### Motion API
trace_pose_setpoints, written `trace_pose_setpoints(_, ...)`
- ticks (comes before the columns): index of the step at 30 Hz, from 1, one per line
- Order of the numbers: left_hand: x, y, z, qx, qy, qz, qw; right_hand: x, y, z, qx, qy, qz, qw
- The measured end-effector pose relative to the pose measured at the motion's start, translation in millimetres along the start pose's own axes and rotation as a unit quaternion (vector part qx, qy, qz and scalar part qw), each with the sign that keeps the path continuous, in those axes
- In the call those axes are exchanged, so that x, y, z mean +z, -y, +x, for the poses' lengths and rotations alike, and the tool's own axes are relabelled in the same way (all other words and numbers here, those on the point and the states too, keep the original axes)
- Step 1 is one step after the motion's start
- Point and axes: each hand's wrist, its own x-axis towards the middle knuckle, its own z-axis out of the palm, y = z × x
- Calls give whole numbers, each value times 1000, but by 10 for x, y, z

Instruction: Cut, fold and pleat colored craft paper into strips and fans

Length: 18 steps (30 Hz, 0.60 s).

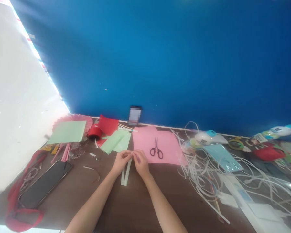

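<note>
Both the left hand (122, 160) and the right hand (141, 163) pinch the far end of pale strips (127, 174) over the brown counter (131, 210). A light, even pinch should keep them uncreased. Beyond lie green sheets (113, 142); right of those, scissors (156, 149) on pink paper (172, 149).

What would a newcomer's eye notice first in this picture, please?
Probably the broad blue surface filling the upper view. Below it, near the middle, the left hand and right hand meet at the top of pale strips. Just to their right, dark-handled scissors lie on pink paper.
</note>
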Motion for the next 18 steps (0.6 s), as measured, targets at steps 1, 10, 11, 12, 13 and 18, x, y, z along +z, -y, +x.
trace_pose_setpoints(1, 7, -5, 2, 5, 3, 9, 1000, 0, -26, -7, 2, -2, 2, 1000)
trace_pose_setpoints(10, 46, -39, -43, 56, 17, 103, 993, -34, -141, -29, -2, 11, -1, 1000)
trace_pose_setpoints(11, 45, -35, -45, 59, 14, 117, 991, -31, -144, -32, -5, 9, -6, 1000)
trace_pose_setpoints(12, 43, -32, -46, 61, 12, 129, 990, -28, -148, -35, -7, 6, -10, 1000)
trace_pose_setpoints(13, 43, -30, -47, 61, 9, 138, 988, -25, -152, -37, -9, 4, -14, 1000)
trace_pose_setpoints(18, 45, -27, -48, 65, 3, 179, 982, -26, -169, -32, -8, 15, -13, 1000)
